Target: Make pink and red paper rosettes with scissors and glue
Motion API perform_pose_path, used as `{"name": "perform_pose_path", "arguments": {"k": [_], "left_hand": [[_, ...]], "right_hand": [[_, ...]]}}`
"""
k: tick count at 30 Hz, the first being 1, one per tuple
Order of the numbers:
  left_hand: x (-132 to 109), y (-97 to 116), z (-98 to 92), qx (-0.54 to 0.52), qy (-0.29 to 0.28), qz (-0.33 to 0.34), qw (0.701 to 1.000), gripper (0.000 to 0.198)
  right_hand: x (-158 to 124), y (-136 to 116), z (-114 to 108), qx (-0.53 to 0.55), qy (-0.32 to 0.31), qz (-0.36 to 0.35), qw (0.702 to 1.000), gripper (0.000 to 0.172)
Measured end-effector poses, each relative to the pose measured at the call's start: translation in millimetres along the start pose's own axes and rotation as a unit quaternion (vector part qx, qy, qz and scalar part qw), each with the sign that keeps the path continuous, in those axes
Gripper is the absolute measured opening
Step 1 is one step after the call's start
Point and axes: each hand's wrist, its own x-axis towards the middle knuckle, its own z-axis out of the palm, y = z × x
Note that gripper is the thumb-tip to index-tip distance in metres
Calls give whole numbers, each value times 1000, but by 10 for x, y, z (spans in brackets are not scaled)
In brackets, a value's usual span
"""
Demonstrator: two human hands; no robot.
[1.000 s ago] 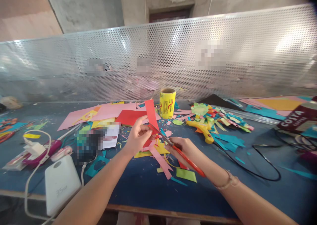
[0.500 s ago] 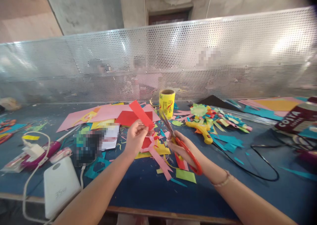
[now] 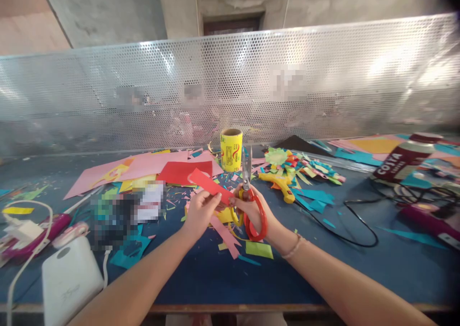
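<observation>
My left hand [image 3: 201,213] pinches the red strip [image 3: 207,183]; my right hand [image 3: 256,210] grips scissors [image 3: 246,184], blades up, fingertips seemingly on the strip's end.

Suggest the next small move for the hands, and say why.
Probably turn the scissors toward the red strip: the left hand already pinches it, while the scissors, held in the right hand, point away from the person, not across the strip.

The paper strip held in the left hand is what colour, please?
The paper strip is red, shown best in the head view.
</observation>
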Motion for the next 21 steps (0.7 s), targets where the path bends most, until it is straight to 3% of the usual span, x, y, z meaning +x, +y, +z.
{"name": "perform_pose_path", "arguments": {"k": [11,18,21], "left_hand": [[36,-22,-35,-14,-13,-10,1000,30],[38,-71,-21,-96,-8,-38,995,23],[32,-61,-18,-67,0,-19,998,23]], "right_hand": [[18,-20,-60,-13,-13,15,1000,41],[5,-38,-107,-35,-30,0,999,33],[-14,-23,-99,-21,-35,-9,999,31]]}}
